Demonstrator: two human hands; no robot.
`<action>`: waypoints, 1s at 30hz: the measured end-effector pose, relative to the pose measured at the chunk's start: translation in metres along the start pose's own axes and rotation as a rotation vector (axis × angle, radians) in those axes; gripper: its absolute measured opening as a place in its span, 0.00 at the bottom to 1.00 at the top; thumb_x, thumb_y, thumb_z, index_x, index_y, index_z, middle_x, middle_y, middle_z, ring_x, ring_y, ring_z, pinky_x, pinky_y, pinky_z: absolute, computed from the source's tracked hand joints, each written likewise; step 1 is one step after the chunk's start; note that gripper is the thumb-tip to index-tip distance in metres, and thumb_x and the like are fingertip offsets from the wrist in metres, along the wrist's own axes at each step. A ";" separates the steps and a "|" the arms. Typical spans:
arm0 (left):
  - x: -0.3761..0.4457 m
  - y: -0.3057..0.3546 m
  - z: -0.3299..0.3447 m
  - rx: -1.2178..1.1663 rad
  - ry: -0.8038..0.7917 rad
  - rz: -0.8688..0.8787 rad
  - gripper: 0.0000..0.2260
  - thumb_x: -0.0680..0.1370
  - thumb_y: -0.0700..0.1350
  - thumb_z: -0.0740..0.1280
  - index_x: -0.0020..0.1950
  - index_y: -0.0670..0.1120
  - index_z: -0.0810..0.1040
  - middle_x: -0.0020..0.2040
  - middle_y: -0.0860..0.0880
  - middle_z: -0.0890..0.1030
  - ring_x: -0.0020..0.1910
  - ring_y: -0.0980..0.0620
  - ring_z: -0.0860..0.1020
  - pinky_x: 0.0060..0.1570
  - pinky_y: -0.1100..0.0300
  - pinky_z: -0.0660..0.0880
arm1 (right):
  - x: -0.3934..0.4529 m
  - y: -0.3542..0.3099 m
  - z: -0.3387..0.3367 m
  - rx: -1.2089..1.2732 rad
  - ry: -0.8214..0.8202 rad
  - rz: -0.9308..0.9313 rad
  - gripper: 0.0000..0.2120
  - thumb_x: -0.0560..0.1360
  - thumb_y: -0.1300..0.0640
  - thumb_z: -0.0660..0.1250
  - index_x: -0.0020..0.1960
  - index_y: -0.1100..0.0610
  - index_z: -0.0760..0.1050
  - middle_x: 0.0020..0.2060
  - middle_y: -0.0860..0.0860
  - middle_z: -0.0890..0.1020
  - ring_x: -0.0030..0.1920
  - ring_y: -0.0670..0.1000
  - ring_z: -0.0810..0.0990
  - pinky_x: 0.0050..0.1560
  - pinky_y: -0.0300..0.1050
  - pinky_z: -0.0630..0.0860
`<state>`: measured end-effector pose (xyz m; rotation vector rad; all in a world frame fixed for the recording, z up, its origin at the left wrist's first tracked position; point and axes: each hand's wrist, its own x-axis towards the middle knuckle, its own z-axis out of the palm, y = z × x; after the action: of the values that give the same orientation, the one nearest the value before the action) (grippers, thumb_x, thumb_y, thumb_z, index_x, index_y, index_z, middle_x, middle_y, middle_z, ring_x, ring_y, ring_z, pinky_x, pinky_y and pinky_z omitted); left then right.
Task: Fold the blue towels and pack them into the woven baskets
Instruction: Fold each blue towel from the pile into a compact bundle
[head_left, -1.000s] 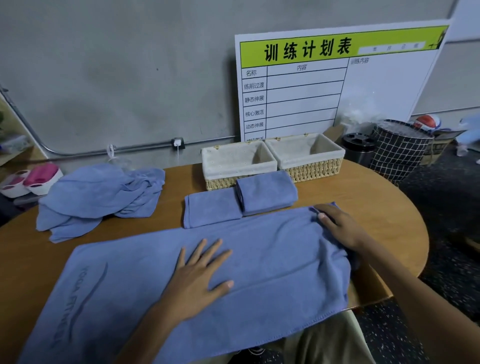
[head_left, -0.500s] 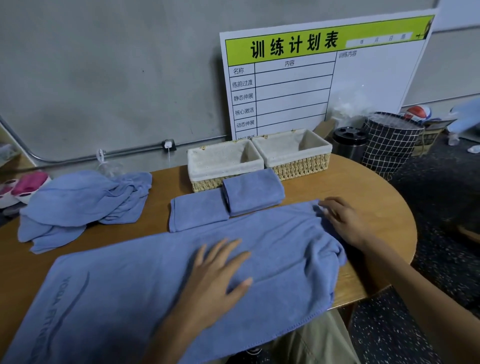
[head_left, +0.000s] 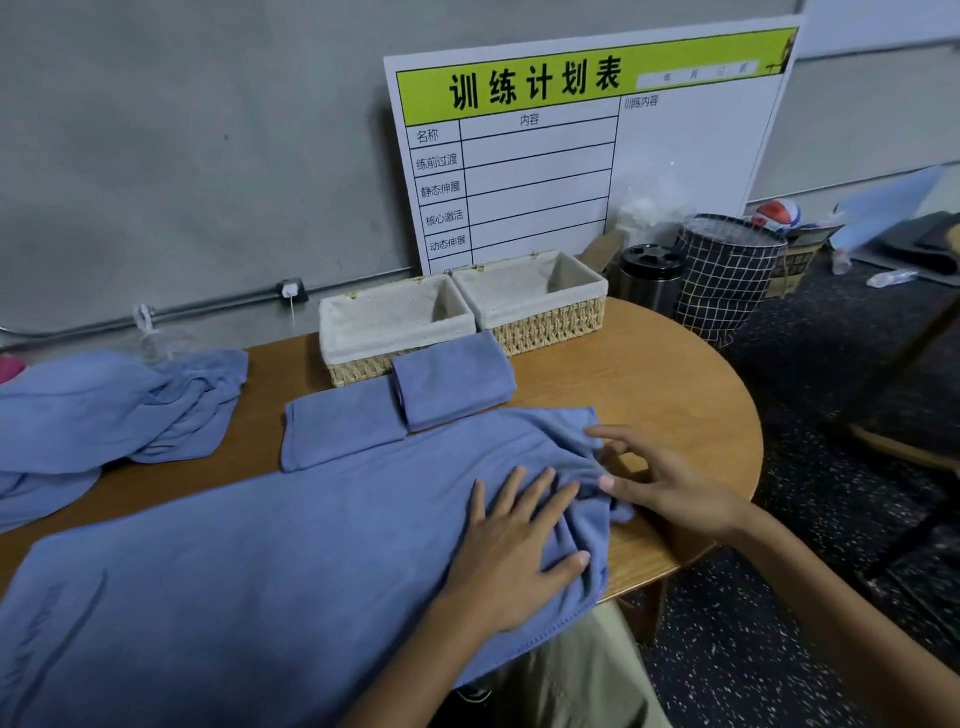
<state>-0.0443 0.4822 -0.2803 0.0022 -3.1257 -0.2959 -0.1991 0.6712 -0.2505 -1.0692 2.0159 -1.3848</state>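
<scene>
Fingers (head_left: 540, 499) of the left hand (head_left: 511, 558) lie spread flat on the big towel (head_left: 260, 561) across the bench (head_left: 660, 395); the right hand (head_left: 670, 486) hovers loosely spread at its bunched end. Beyond — two folded towels (head_left: 395, 410) block the two baskets (head_left: 462, 312), a crumpled pile (head_left: 104, 405) left.

The large towel (head_left: 260, 582) is cut off by the left and bottom edges; its printed logo near the left edge is too blurred to read. The left hand (head_left: 519, 561) covers part of the large towel near its bunched right end. The towel heap (head_left: 104, 410), left of the large towel, runs past the left edge. The rear folded towel (head_left: 452, 379) hides the lower front of the left basket (head_left: 395, 322). The baskets conceal the bottom rows of the schedule board (head_left: 571, 171) behind them.
</scene>
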 end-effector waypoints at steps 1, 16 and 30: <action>0.000 0.001 -0.001 -0.013 -0.003 -0.006 0.38 0.72 0.73 0.37 0.81 0.62 0.43 0.82 0.60 0.44 0.81 0.52 0.40 0.76 0.38 0.40 | -0.001 0.000 0.001 -0.004 -0.020 -0.013 0.25 0.76 0.57 0.70 0.72 0.49 0.69 0.57 0.54 0.73 0.58 0.39 0.77 0.54 0.37 0.77; 0.000 -0.002 0.003 -0.059 0.016 -0.014 0.39 0.75 0.74 0.48 0.78 0.63 0.33 0.81 0.63 0.43 0.81 0.54 0.39 0.77 0.39 0.38 | 0.018 -0.006 -0.045 -0.034 0.247 -0.117 0.16 0.73 0.70 0.72 0.57 0.55 0.80 0.42 0.53 0.76 0.38 0.48 0.72 0.37 0.35 0.71; 0.010 0.012 -0.002 0.008 -0.090 -0.017 0.40 0.73 0.74 0.55 0.81 0.61 0.45 0.82 0.57 0.38 0.80 0.48 0.34 0.73 0.34 0.33 | 0.051 0.006 -0.024 -0.655 0.326 -0.115 0.06 0.75 0.54 0.72 0.52 0.48 0.80 0.50 0.47 0.78 0.43 0.48 0.79 0.43 0.47 0.73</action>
<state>-0.0540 0.4936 -0.2765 0.0158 -3.2176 -0.2920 -0.2491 0.6445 -0.2443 -1.2957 2.7990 -1.0080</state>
